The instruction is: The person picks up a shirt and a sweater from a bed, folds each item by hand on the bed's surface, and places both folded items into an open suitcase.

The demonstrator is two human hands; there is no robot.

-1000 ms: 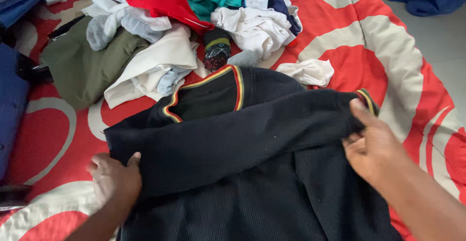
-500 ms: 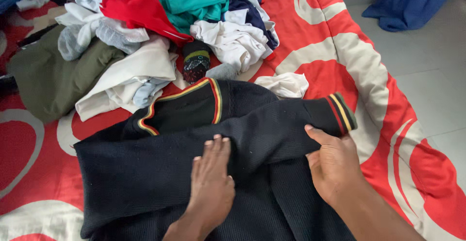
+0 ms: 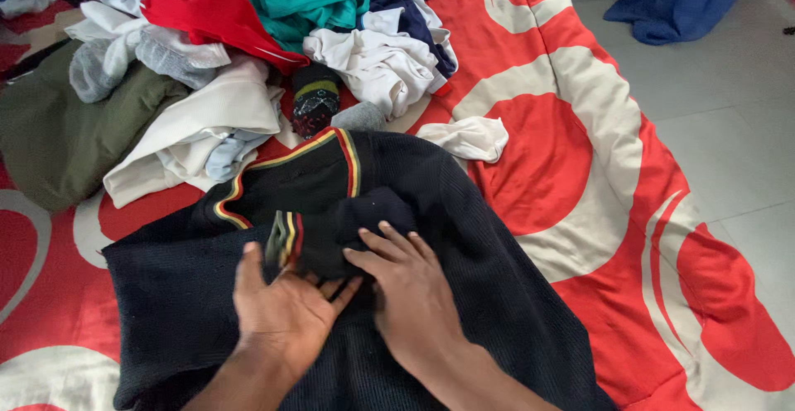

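Folded-in sleeve cuff (image 3: 286,241) now lies under both hands, clothes pile (image 3: 248,55) beyond.

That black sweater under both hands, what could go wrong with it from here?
The sleeve cuff is only tucked under the left hand and right hand, so it may spring back open if they lift. The sweater lies bunched on the red quilt, so creases may get pressed in. The clothes pile sits right by the collar, and the white cloth touching the sweater could get caught in a fold.
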